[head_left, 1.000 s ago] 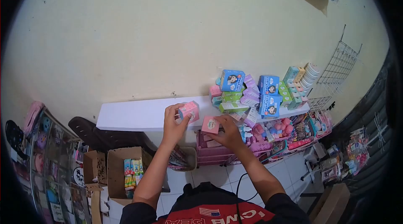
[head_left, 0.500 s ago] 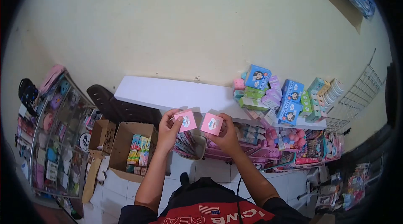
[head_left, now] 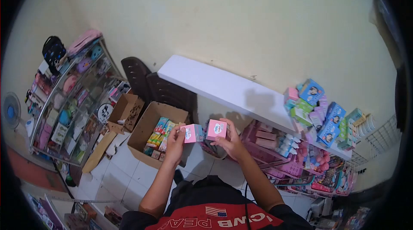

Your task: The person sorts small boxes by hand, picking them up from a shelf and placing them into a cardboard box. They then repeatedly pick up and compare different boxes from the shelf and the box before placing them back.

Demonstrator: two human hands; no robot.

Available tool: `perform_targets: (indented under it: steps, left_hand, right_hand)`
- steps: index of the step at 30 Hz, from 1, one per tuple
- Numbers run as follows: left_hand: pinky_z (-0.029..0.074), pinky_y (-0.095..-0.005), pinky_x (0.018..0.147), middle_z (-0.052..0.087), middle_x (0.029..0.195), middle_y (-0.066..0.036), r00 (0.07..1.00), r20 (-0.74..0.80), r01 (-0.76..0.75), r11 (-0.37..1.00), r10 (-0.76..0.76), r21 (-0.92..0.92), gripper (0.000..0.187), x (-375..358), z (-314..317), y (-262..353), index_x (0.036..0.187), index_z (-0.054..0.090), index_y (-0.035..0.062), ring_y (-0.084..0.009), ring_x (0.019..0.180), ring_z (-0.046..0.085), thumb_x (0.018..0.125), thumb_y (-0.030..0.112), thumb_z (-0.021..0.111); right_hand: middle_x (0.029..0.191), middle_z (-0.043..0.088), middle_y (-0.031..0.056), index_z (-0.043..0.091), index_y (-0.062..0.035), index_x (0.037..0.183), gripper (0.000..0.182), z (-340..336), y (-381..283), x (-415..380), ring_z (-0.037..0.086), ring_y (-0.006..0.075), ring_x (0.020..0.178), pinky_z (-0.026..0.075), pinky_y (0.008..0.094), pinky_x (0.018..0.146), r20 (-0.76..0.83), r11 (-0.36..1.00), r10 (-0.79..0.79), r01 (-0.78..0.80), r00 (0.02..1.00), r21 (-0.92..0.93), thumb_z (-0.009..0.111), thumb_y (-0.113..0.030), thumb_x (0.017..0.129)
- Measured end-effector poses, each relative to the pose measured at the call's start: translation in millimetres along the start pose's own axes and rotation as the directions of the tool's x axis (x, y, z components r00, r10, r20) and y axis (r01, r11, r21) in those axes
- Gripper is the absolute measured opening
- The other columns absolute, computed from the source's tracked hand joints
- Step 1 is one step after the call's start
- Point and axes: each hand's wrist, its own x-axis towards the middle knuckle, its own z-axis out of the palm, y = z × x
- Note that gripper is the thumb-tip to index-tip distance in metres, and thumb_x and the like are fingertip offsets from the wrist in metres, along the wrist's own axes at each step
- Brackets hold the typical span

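We are holding two small pink boxes low in front of our chest, having drawn them back from the white shelf [head_left: 223, 88]. Our left hand [head_left: 175, 140] is gripping one pink box [head_left: 193, 133]; our right hand [head_left: 231, 141] is clasping the other pink box [head_left: 216, 129], the two nearly touching. Beyond them, an open cardboard carton [head_left: 150, 132] is now sitting closer below, and the stacked colourful boxes [head_left: 320, 111] are lying farther right than before.
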Motion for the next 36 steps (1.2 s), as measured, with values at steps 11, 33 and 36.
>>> perform_targets:
  steps: [11,33,36]
  left_hand:
    - [0.054,-0.0386,0.088,0.058,0.124,-0.010,0.955,-0.093,0.248,0.932,-0.280,-0.265,0.035,12.6,-165.8,-22.2,0.133,0.047,0.0067,-0.0204,0.107,0.062,0.106,0.028,0.041]
    - [0.056,-0.0317,0.083,0.057,0.124,-0.009,0.904,-0.198,0.397,0.916,-0.380,0.056,0.056,163.6,-330.4,-81.4,0.140,0.041,0.0078,-0.0174,0.105,0.061,0.092,0.017,0.070]
    - [0.057,-0.0324,0.079,0.059,0.121,-0.013,0.920,-0.285,0.355,0.876,-0.267,0.326,0.058,178.8,-346.0,-141.7,0.137,0.044,0.0051,-0.0206,0.100,0.063,0.089,0.021,0.073]
  right_hand:
    - [0.128,0.051,0.0123,0.037,-0.0116,0.141,0.057,76.9,102.3,73.5,0.057,0.0252,0.112,0.056,0.0427,0.086,-0.062,0.948,0.316,-0.312,0.947,0.067,0.064,-0.005,0.091]
    - [0.114,0.059,0.0090,0.052,-0.0081,0.123,0.041,98.8,281.1,202.6,0.059,0.0196,0.103,0.049,0.0311,0.088,-0.372,0.857,0.361,-0.462,0.855,-0.229,0.068,-0.007,0.086]
    - [0.109,0.060,0.0084,0.054,-0.0073,0.120,0.038,99.7,333.5,220.0,0.059,0.0188,0.100,0.049,0.0301,0.085,-0.440,0.789,0.273,-0.460,0.856,-0.407,0.069,-0.008,0.084]
